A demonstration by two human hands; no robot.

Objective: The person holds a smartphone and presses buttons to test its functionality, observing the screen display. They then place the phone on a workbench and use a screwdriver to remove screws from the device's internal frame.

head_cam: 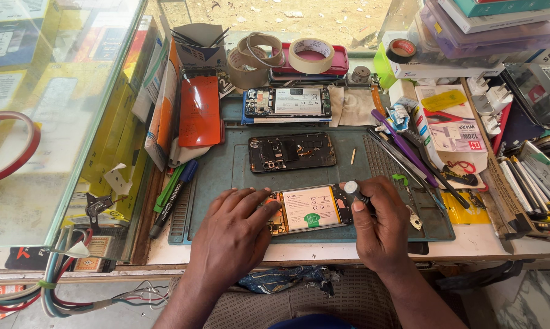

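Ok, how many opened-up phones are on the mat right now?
3. One opened phone under the left hand and right hand, a dark one mid-mat, a third at the mat's far edge. Others may be hidden.

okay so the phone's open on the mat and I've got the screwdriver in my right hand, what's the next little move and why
Probably lower the screwdriver tip onto a screw at the open phone's right end. The right hand holds the tool upright right above that end, and the left hand already pins the phone's left side to the mat. The screw itself is too small to make out.
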